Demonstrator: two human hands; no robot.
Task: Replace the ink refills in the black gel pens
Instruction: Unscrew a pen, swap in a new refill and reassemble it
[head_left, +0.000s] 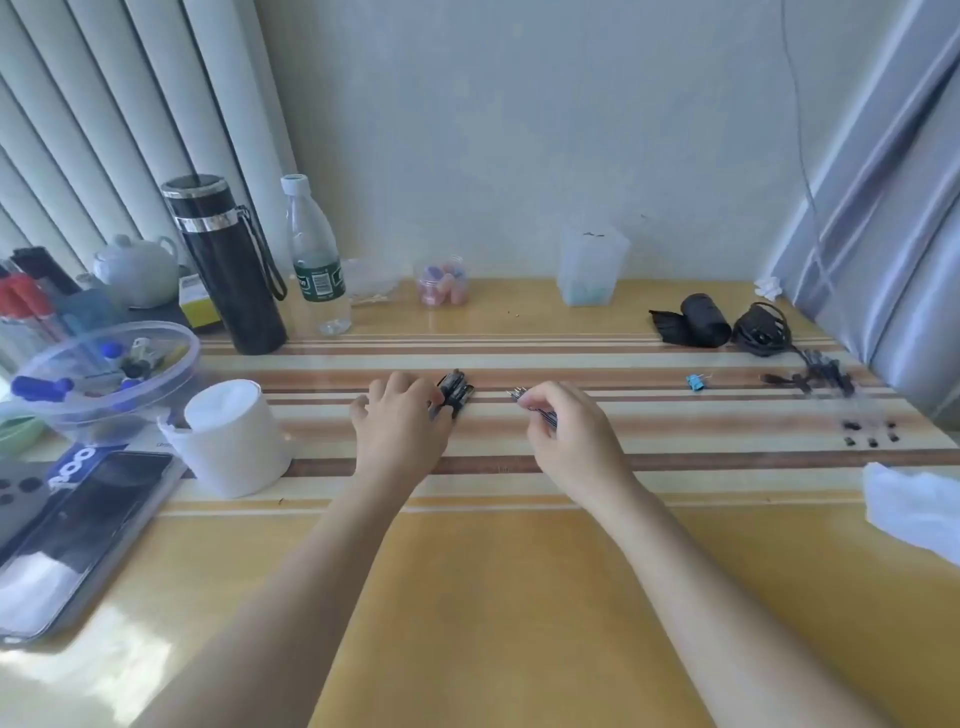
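Both arms reach out over the striped wooden table (493, 597).

Left hand (400, 421): palm down, fingers curled over a small bundle of black pens (454, 395), gripping it. The bundle is at or just above the tabletop, I cannot tell which, about mid-table on the brown stripes. Its long axis is diagonal, with the near end hidden under the fingers and the exposed end pointing away and right. Count unclear, at least 2.

Right hand (566, 431): just right of the bundle, not touching it. The thumb and fingers pinch a few thin dark refills (535, 408). Their long axis is also diagonal, with the tips pointing away and left, toward the pens. The back ends are hidden in the hand.

Left side of the table:
- black flask (223, 265)
- clear water bottle (314, 254), upright beside the flask
- pale teapot (137, 270) behind them
- clear plastic bowl (104, 364) with blue-capped bits inside
- dark phone (104, 493) lying flat near the front edge

Back edge:
- small jar (441, 283) with pink things in it
- clear box (589, 265)

Right side:
- black roll (701, 319)
- coiled black cable (763, 327) next to the roll
- small blue piece (693, 382)
- about 5 small black caps (872, 434), scattered
- white tissue (914, 509) near the edge
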